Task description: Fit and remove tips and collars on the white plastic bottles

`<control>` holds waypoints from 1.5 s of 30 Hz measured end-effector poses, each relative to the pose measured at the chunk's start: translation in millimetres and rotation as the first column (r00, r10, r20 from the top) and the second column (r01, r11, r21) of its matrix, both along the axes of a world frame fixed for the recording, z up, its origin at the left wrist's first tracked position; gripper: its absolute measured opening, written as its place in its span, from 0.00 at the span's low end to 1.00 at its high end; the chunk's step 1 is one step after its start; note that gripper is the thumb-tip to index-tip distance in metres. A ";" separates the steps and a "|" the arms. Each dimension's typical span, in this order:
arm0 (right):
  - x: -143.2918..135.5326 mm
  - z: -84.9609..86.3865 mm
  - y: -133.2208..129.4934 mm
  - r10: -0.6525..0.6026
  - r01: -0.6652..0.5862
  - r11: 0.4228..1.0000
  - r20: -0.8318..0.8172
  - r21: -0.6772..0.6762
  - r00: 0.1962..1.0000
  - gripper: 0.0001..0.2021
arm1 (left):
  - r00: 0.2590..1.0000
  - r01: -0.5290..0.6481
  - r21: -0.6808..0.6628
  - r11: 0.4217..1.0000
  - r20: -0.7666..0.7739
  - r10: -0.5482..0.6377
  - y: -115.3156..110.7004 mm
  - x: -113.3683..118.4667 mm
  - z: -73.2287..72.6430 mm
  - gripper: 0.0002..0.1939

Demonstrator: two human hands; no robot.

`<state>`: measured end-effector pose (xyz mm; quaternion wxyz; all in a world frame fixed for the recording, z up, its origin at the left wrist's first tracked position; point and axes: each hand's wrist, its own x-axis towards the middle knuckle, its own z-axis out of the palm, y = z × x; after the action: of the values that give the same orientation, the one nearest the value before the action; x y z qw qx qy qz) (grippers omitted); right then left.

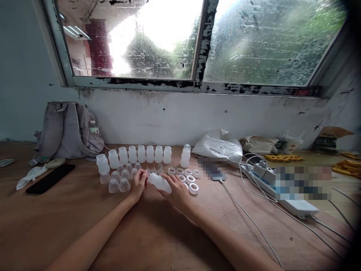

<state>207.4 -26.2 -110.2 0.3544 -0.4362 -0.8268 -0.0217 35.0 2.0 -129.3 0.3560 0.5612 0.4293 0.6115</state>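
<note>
A frosted white baby bottle (pixel 160 183) lies tilted between my hands, its neck towards the left. My right hand (pixel 179 192) is closed around the bottle's lower body. With fingertips pinched at the neck end, my left hand (pixel 139 183) grips what looks like the clear teat, which the fingers partly hide. Clear domed caps (pixel 114 185) stand in a cluster left of my left hand. Behind the bottle are several clear teats (pixel 160 169). White screw rings (pixel 193 188) lie just right of my right hand, some partly covered by it.
Open bottle bodies (pixel 132 154) form a row at the back. One capped bottle (pixel 185 156) stands right of them. A backpack (pixel 60 130) and black phone (pixel 50 179) are at left. A silver bag (pixel 218 146), power strip (pixel 299 207) and cables occupy the right.
</note>
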 end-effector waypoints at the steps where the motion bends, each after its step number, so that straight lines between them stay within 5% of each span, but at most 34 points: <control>1: -0.2 0.2 -0.5 0.002 -0.002 1.000 0.005 0.000 1.000 0.24 | 1.000 -0.013 0.012 1.000 -0.015 0.013 0.1 0.1 -0.5 0.12; 10: -0.9 1.8 -4.4 0.039 -0.039 0.999 0.061 -0.001 0.997 0.24 | 0.996 -0.040 0.035 0.999 -0.076 0.042 -3.5 0.9 0.2 0.15; 36: 2.5 -1.1 1.3 0.041 -0.042 0.999 0.016 0.034 0.999 0.24 | 0.984 0.067 -0.051 0.996 0.166 -0.058 -8.0 6.9 5.8 0.16; 45: 5.0 -1.5 4.6 0.021 -0.021 0.999 0.002 0.024 1.000 0.24 | 0.998 0.042 -0.008 0.999 0.046 -0.041 -5.7 1.7 7.0 0.13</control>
<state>212.4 -21.6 -111.8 0.3593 -0.4232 -0.8313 -0.0283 36.8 -3.7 -122.4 0.3808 0.5543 0.4119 0.6149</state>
